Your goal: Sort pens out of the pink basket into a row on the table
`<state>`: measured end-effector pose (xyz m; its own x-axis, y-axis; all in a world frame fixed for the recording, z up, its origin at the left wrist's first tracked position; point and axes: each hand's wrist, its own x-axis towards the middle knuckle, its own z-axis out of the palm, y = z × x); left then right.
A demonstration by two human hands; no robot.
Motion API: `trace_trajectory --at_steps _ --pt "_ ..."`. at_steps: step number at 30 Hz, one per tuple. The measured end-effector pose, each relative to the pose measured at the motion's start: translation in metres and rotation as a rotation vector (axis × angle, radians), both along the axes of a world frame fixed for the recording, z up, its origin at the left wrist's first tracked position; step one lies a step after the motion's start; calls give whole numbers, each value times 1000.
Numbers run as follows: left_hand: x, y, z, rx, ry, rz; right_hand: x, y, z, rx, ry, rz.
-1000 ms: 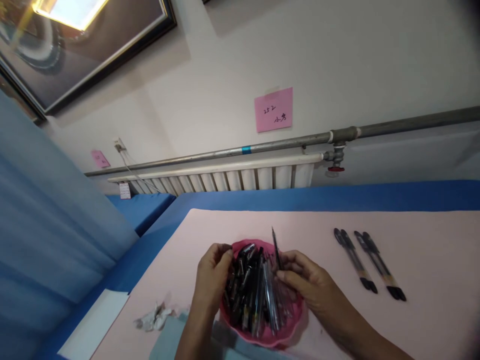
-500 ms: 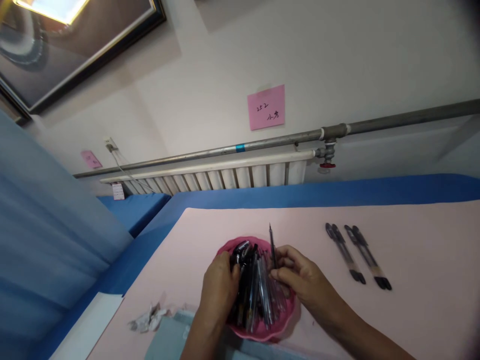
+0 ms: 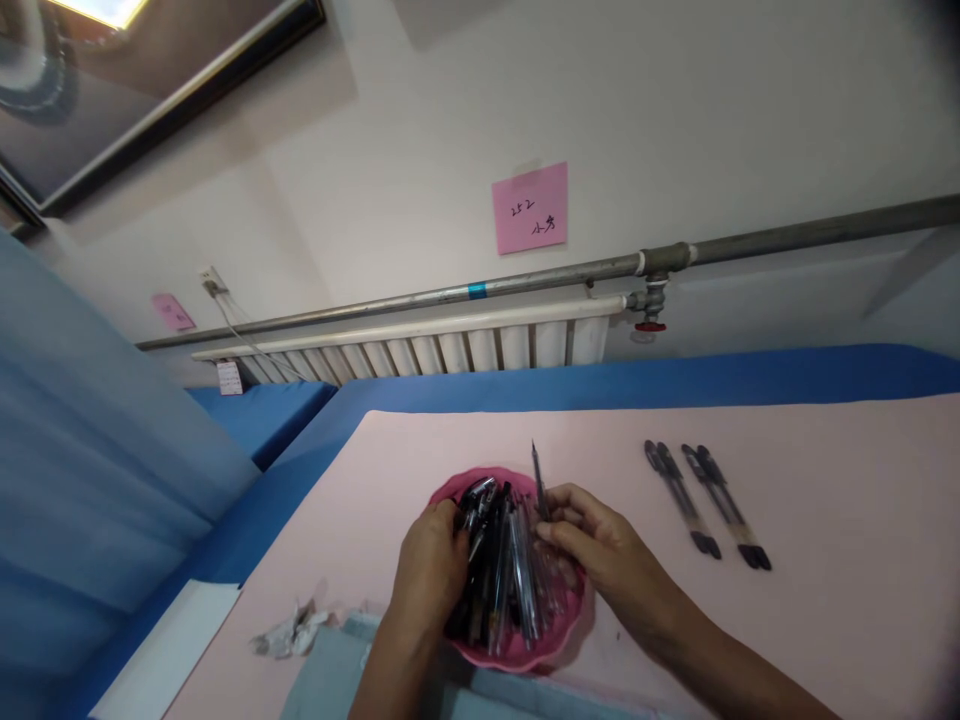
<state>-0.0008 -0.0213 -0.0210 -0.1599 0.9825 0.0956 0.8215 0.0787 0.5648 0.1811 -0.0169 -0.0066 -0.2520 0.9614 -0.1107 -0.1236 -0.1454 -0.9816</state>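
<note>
A pink scalloped bowl (image 3: 555,645) holds a heap of pen parts: black pieces on the left, clear pen barrels (image 3: 523,580) in the middle and right. Pinched between the thumb and fingers of my right hand (image 3: 589,535) is a pen refill (image 3: 538,475), its thin tip pointing up above the bowl's right rim. My left hand (image 3: 431,560) curls over the left rim with its fingers closed among the black parts; what they grip is hidden. To the right, two pairs of black-capped pens (image 3: 679,495) lie side by side on the pink sheet (image 3: 840,500).
Crumpled white tissue (image 3: 289,632) lies left of the bowl. Light blue cloth (image 3: 322,665) is in front of it, and a white sheet (image 3: 169,650) at the left edge. A blue curtain (image 3: 97,450) hangs left; behind stand a radiator (image 3: 450,352) and pipe (image 3: 555,275).
The view has shifted slightly. Both hands stay at the bowl in nearly the same pose, and the refill remains upright in my right hand.
</note>
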Motion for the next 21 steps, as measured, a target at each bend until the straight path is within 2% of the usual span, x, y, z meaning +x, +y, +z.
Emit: trace_trajectory --at_steps 5,10,15,21 --pt "5 1 4 7 -13 -30 -1 0 1 -23 2 -7" --pt "22 11 -4 186 114 -176 -1 2 -2 -30 25 -14" --pt "27 19 -12 131 314 -266 -2 2 -1 -42 25 -8" --pt "22 18 -8 105 247 -260 -2 1 3 -49 26 -11"
